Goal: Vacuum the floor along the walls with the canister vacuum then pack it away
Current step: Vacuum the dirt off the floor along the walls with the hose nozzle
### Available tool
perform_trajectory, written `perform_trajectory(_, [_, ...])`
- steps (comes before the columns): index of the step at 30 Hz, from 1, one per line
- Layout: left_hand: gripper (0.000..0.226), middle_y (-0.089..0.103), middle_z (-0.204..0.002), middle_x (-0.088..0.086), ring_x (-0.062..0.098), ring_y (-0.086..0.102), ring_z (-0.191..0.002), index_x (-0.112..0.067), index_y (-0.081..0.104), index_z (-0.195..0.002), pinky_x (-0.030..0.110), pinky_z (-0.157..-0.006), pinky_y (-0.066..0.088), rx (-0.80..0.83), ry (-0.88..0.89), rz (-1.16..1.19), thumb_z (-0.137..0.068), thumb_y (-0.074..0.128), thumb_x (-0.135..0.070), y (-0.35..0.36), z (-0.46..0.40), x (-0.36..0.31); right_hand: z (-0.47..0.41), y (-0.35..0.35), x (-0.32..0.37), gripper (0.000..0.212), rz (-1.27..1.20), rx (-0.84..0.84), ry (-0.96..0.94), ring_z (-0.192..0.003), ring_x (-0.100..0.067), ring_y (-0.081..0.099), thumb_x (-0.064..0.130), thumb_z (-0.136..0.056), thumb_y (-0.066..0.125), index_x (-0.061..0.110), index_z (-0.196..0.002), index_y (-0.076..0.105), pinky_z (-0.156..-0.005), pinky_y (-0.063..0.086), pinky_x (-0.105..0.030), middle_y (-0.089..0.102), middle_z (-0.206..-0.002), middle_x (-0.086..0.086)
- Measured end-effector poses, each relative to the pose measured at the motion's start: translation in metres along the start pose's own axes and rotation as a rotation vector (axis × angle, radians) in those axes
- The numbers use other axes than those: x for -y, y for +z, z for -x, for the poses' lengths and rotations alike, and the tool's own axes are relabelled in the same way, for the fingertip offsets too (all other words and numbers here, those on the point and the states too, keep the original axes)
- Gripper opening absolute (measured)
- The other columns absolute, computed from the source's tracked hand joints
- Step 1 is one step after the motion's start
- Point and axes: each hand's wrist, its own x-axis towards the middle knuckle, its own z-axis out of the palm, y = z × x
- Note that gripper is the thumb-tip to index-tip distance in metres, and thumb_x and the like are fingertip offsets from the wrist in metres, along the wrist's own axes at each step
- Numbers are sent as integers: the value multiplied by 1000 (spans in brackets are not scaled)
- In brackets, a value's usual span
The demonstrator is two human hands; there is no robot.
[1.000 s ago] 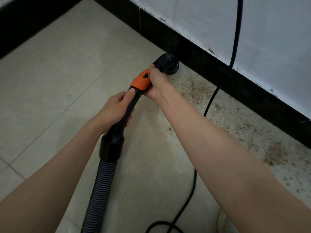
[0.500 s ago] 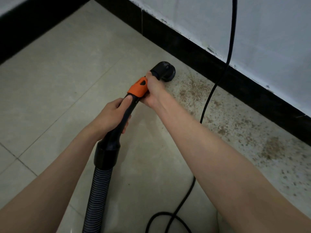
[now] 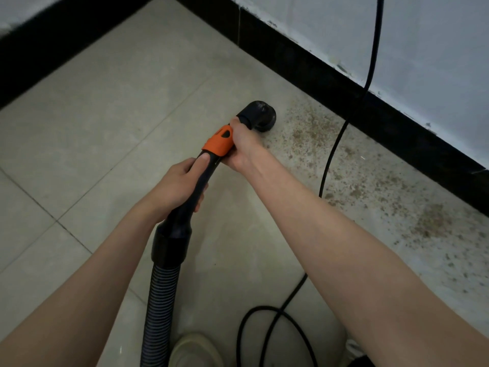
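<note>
Left hand (image 3: 177,184): gripping the black vacuum handle (image 3: 197,192).
Right hand (image 3: 242,146): wrapped round the orange collar (image 3: 218,143).
Nozzle (image 3: 258,120): on the floor (image 3: 111,107) at 12 o'clock — gritty dirt (image 3: 352,165) at 3 o'clock.
Power cord (image 3: 332,160): trailing beside the baseboard (image 3: 397,123).

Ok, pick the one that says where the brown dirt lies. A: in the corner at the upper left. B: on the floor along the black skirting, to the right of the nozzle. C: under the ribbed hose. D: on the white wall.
B: the brown dirt speckles the floor beside the black skirting, right of the nozzle.
</note>
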Motion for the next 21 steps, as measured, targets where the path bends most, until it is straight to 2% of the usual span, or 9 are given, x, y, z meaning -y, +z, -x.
perform_trajectory(6, [38, 54, -64, 5, 22, 51, -49, -12, 52, -88, 32, -48, 44, 9, 0, 7, -96, 42, -48, -5, 18, 14, 11, -2, -18, 29, -1, 16, 32, -90, -27, 57, 32, -99, 54, 8, -115, 49, -90, 53, -52, 54, -87, -9])
perform_trajectory(9, [38, 54, -64, 5, 23, 50, -50, -13, 52, -87, 32, -49, 44, 11, -13, 15, -96, 42, -48, -6, 28, 21, 17, -4, -29, 35, -16, 27, 44, -95, -29, 59, 31, -99, 54, 5, -122, 50, -92, 51, -54, 57, -99, -12])
perform_trajectory(15, [37, 53, -63, 5, 22, 49, -48, -12, 52, -87, 32, -49, 44, 0, -29, 35, -97, 41, -46, -9, 46, 34, 29, -6, -48, 24, -29, 46, 52, -85, -26, 58, 29, -99, 53, 6, -109, 50, -93, 51, -53, 57, -90, -11])
perform_trajectory(21, [39, 55, -59, 2, 23, 50, -48, -13, 52, -86, 33, -48, 44, 5, -34, 47, -96, 42, -49, -14, 62, 52, 39, -8, -67, 25, -18, 68, 70, -88, -27, 58, 29, -99, 53, 6, -108, 49, -93, 52, -52, 56, -88, -10])
